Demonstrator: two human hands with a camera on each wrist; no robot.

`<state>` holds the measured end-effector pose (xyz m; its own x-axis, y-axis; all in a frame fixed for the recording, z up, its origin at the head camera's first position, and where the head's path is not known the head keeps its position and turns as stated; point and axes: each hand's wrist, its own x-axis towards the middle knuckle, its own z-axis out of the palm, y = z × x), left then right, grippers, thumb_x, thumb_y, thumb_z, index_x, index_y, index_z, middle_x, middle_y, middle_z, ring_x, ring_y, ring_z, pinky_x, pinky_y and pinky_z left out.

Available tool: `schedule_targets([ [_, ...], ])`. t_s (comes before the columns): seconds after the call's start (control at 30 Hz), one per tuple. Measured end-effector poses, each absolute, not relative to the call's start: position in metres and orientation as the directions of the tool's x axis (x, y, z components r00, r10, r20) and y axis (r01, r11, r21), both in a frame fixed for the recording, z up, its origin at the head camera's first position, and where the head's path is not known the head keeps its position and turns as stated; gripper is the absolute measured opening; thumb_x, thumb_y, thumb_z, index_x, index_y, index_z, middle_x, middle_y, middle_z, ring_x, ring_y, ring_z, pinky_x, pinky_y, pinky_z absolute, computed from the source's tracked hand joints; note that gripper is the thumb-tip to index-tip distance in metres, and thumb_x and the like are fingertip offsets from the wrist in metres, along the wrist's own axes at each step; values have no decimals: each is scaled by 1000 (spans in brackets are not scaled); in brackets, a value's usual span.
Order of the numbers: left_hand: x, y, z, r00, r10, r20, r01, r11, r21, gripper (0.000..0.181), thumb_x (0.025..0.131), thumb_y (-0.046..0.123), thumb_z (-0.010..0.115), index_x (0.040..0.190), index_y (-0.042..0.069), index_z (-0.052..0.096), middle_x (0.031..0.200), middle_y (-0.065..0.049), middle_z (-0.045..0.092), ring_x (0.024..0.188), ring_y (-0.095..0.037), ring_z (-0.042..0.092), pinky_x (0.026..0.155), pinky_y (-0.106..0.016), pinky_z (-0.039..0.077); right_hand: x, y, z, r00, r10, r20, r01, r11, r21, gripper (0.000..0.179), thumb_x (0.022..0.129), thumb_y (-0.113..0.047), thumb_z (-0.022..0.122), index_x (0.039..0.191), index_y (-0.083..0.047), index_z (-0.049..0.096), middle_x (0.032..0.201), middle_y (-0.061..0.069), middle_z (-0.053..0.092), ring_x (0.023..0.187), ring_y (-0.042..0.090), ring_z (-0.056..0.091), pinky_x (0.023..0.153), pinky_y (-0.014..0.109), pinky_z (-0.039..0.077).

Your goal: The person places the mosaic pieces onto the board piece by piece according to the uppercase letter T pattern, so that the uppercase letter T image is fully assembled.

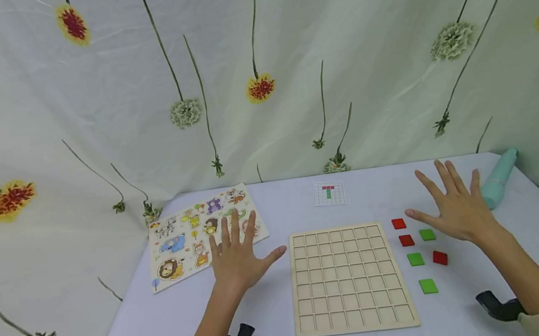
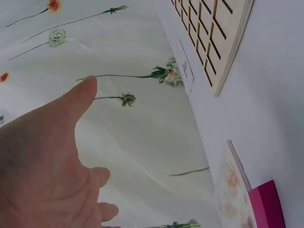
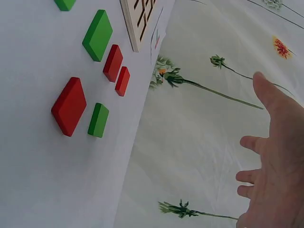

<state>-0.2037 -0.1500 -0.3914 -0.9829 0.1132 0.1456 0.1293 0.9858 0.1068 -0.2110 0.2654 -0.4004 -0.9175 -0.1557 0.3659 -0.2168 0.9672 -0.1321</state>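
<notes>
Both hands are held up with fingers spread and nothing in them. My left hand [image 1: 238, 264] overlaps the lower right corner of an animal picture board [image 1: 187, 266] in the head view. My right hand [image 1: 462, 214] is to the right of a loose group of small square tiles. Three are red, one of them a red tile [image 1: 439, 258] nearest that hand; three are green, among them a green tile [image 1: 428, 286] at the near end. Between the hands lies a pale wooden grid board [image 1: 348, 279], its squares bare.
A small card [image 1: 329, 198] with a red and green T pattern on a grid lies beyond the board. At the back right is a teal rolled-looking object [image 1: 500, 178]. In the left wrist view a magenta block [image 2: 267, 204] sits by the picture board. A flowered cloth [image 1: 264, 133] hangs behind.
</notes>
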Motion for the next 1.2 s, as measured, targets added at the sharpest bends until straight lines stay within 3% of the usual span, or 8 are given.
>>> schedule_targets([
  [0.1, -203, -148, -394, -971, 124, 202, 156, 976, 151, 89, 81, 72, 41, 149, 21, 14, 153, -14, 1, 139, -34, -3, 107, -60, 8, -212, 264, -401, -878, -154, 454, -259, 949, -178, 74, 84, -49, 58, 139, -5, 35, 141, 29, 26, 133, 43, 15, 102, 67, -3],
  [0.23, -200, -144, -402, -946, 119, 302, 201, 945, 257, 80, 87, 59, 47, 148, 14, 21, 152, -19, 10, 138, -38, 7, 106, -60, 16, -220, 274, -422, -774, -93, 627, -342, 894, -289, 51, 81, -26, 68, 124, -5, 54, 125, 23, 49, 116, 41, 42, 101, 60, 26],
  [0.37, -195, -137, -416, -905, 106, 412, 278, 880, 385, 73, 88, 45, 56, 144, 7, 29, 149, -21, 20, 135, -38, 19, 103, -58, 25, -237, 299, -471, -692, 19, 721, -343, 871, -353, 40, 81, -24, 72, 119, -17, 62, 98, 6, 62, 84, 23, 56, 72, 33, 50],
  [0.47, -191, -132, -430, -890, 119, 441, 333, 830, 447, 69, 88, 39, 59, 142, 7, 31, 147, -18, 23, 134, -34, 25, 103, -52, 31, -239, 309, -492, -679, 80, 730, -353, 836, -420, 39, 79, -24, 74, 117, -20, 63, 72, -2, 56, 58, 11, 46, 43, 20, 36],
  [0.6, -186, -129, -448, -909, 156, 387, 357, 772, 526, 70, 88, 39, 59, 143, 9, 28, 147, -16, 24, 133, -31, 29, 100, -50, 35, -222, 301, -489, -733, 134, 666, -327, 789, -519, 35, 79, -23, 74, 111, -14, 64, 50, -4, 39, 42, 9, 30, 32, 23, 24],
  [0.73, -187, -131, -465, -930, 245, 274, 362, 735, 574, 79, 85, 46, 61, 146, 13, 22, 150, -13, 20, 134, -30, 28, 99, -51, 36, -203, 288, -476, -825, 160, 542, -225, 787, -574, 33, 80, -23, 72, 110, -9, 64, 47, -4, 30, 39, 10, 23, 32, 26, 23],
  [0.9, -186, -139, -484, -900, 417, 127, 406, 694, 595, 98, 77, 57, 65, 149, 16, 12, 153, -8, 9, 138, -24, 14, 105, -50, 28, -198, 287, -478, -924, 121, 362, -140, 774, -617, 38, 84, -29, 68, 114, -6, 62, 49, -2, 30, 41, 12, 25, 36, 24, 23],
  [1.2, -182, -146, -498, -841, 535, 86, 500, 706, 501, 120, 62, 74, 63, 149, 10, 12, 154, -8, 11, 140, -25, 6, 108, -49, 21, -213, 291, -498, -965, 32, 261, -139, 781, -609, 45, 82, -37, 69, 117, -9, 62, 48, -1, 34, 42, 11, 28, 37, 24, 26],
])
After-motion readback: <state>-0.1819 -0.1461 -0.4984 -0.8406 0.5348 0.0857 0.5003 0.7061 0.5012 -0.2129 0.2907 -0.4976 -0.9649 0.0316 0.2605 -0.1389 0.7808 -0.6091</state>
